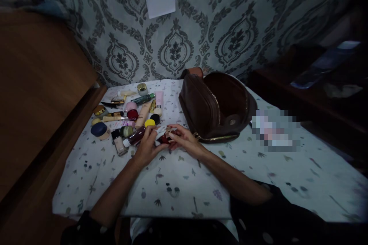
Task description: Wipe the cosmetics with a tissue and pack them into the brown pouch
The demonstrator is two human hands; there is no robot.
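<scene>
Both my hands meet near the middle of a table covered with a white patterned cloth (178, 183). My left hand (149, 146) and my right hand (182, 139) together hold a small dark red bottle (164, 139) between the fingertips. Just left of my left hand lies a dark red tube with a white cap (135, 137). A pile of cosmetics (129, 113) spreads behind it: jars, tubes, lipsticks, a yellow lid (149, 123), a blue jar (99, 129). An open brown leather bag (218, 107) stands just right of my right hand.
A wooden cabinet side (37, 95) runs along the left edge of the table. A patterned wallpaper wall (201, 26) with a white note (161, 2) stands behind. Dark furniture (316, 84) sits at the right. A blurred patch (274, 130) lies right of the bag.
</scene>
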